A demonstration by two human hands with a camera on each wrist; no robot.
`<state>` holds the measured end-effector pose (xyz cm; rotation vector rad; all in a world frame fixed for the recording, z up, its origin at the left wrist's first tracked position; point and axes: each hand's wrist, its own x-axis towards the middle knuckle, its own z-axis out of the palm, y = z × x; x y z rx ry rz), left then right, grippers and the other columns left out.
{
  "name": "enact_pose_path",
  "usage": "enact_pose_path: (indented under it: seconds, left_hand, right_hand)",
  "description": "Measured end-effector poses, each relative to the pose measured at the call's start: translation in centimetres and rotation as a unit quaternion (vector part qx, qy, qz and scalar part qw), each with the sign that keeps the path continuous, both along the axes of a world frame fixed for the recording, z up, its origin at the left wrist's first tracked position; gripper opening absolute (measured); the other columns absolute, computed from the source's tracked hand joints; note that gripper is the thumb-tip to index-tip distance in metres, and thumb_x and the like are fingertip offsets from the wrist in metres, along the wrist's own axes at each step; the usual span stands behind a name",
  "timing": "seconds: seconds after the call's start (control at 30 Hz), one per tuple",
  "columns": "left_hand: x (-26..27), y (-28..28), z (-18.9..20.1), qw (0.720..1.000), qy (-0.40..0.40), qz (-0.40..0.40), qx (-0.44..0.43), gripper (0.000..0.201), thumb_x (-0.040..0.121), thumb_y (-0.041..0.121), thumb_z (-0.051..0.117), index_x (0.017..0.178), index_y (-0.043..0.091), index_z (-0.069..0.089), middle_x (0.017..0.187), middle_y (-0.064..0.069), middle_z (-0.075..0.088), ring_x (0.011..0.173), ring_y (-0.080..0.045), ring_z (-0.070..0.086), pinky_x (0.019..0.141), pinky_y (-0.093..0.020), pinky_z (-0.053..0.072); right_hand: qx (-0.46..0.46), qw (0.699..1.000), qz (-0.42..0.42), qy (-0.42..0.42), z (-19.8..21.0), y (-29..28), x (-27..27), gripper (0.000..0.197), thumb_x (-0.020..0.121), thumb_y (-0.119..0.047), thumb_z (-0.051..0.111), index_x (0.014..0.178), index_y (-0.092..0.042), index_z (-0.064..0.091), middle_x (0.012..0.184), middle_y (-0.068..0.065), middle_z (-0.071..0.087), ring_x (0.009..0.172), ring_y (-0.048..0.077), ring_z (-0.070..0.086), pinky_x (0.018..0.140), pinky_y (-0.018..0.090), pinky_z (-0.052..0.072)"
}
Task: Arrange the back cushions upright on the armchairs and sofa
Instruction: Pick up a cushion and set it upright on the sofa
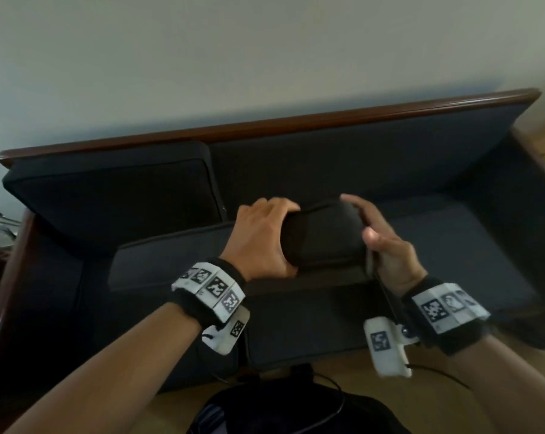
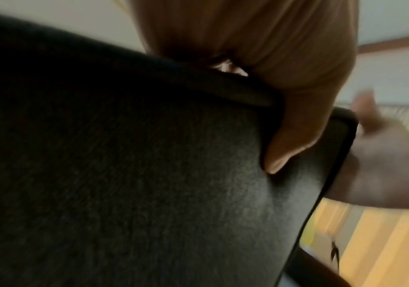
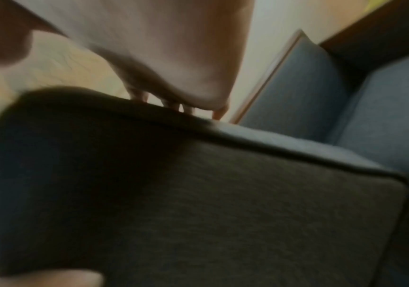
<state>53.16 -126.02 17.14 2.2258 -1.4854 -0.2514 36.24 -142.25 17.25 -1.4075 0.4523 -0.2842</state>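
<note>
while gripped by both hands, cushion off sofa

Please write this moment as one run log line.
left hand: grips cushion | right hand: grips same cushion | left back cushion: upright on sofa

1. One long dark grey fabric sofa with a brown wooden top rail.
2. Two dark grey rectangular back cushions: one upright at the left, one between my hands.
3. Two hands of mine: left, right.
</note>
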Motion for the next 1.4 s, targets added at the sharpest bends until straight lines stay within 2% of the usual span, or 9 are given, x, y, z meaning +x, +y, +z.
enact_pose_path:
  seconds: [0.1,0.2,0.43,0.57,0.7,0.93,1.1,1.27,1.4]
  left_hand:
    - [-0.8,0.1,-6.9,0.987,0.003,0.012,0.16,0.093,0.049,0.051,0.08,0.131,0.028,0.044,0.123,0.002,0.048,0.113,-0.023,0.048,0.096,-0.039,0.035]
    - [-3.3,-1.6,-10.8,0.974,-0.023,-0.052,0.22,0.097,0.051,0.055,0.079,0.136,0.03,0.039,0.127,0.0,0.045,0.115,-0.023,0.047,0.099,-0.042,0.034]
    - [0.7,2.5,-12.1,0.978,-0.049,0.021,0.202,0.1,0.061,0.082,0.058,0.145,0.034,0.033,0.138,0.002,0.044,0.128,-0.023,0.042,0.109,-0.041,0.024]
    - [6.3,10.1,-12.3,0.965,-0.031,0.196,0.169,0.073,0.074,0.082,0.035,0.124,0.035,0.058,0.125,0.003,0.059,0.123,-0.022,0.05,0.101,-0.042,0.029]
    - [10.8,17.6,-12.0,0.878,0.069,0.433,0.193,0.05,0.086,0.07,0.043,0.112,0.032,0.062,0.131,-0.007,0.052,0.127,-0.032,0.041,0.105,-0.051,0.027]
    - [10.4,22.5,-14.4,0.591,0.506,0.627,0.046,0.086,0.052,0.071,0.075,0.116,0.017,0.059,0.11,-0.014,0.065,0.099,-0.036,0.061,0.091,-0.049,0.048]
    - [9.2,21.5,-13.4,0.552,0.582,0.596,0.028,0.062,0.064,0.05,0.075,0.109,0.009,0.065,0.102,-0.019,0.068,0.095,-0.037,0.065,0.088,-0.046,0.052]
    - [8.9,19.7,-12.9,0.541,0.559,0.628,-0.023,0.069,0.056,0.049,0.076,0.113,0.011,0.066,0.105,-0.017,0.068,0.093,-0.036,0.064,0.078,-0.046,0.052]
    - [7.6,16.2,-11.8,0.552,0.559,0.617,-0.034,0.042,0.07,0.041,0.069,0.098,0.01,0.068,0.089,-0.015,0.067,0.08,-0.031,0.062,0.068,-0.038,0.048]
  right_hand:
    - [0.011,0.969,-0.077,0.235,-4.9,2.1,3.3,0.075,0.085,-0.069,0.047,0.144,-0.023,0.041,0.15,0.011,0.039,0.133,0.024,0.042,0.114,0.041,0.035]
    - [-0.144,0.866,-0.036,0.477,-10.0,2.6,3.6,0.065,0.088,-0.073,0.024,0.147,-0.043,0.026,0.158,0.01,0.017,0.141,0.036,0.019,0.115,0.055,0.019]
    - [-0.117,0.882,-0.108,0.443,-10.8,1.9,3.4,0.055,0.093,-0.066,0.03,0.138,-0.035,0.035,0.142,0.016,0.037,0.12,0.039,0.048,0.096,0.043,0.036]
    - [-0.094,0.859,-0.177,0.471,-11.2,2.2,3.6,0.054,0.09,-0.069,0.034,0.122,-0.027,0.044,0.125,0.016,0.052,0.097,0.034,0.054,0.083,0.04,0.038]
    - [-0.058,0.83,-0.26,0.49,-11.7,3.6,2.1,0.056,0.087,-0.062,0.05,0.123,-0.019,0.047,0.105,0.011,0.055,0.087,0.03,0.052,0.08,0.04,0.041]
    - [0.049,0.787,-0.31,0.532,-12.4,4.8,-0.3,0.069,0.085,-0.052,0.057,0.139,-0.011,0.047,0.135,0.02,0.051,0.12,0.039,0.05,0.101,0.043,0.036]
    - [0.174,0.766,-0.329,0.524,-13.7,3.5,-0.8,0.096,0.059,-0.052,0.07,0.139,-0.006,0.045,0.127,0.019,0.056,0.111,0.039,0.055,0.103,0.049,0.042]
    - [0.224,0.794,-0.271,0.496,-13.5,0.3,-1.1,0.068,0.067,-0.041,0.07,0.121,-0.002,0.053,0.114,0.019,0.059,0.098,0.039,0.058,0.09,0.043,0.046]
    - [0.219,0.805,-0.249,0.492,-12.6,-3.8,-1.5,0.066,0.064,-0.035,0.07,0.121,-0.005,0.057,0.115,0.018,0.061,0.103,0.037,0.058,0.095,0.045,0.046]
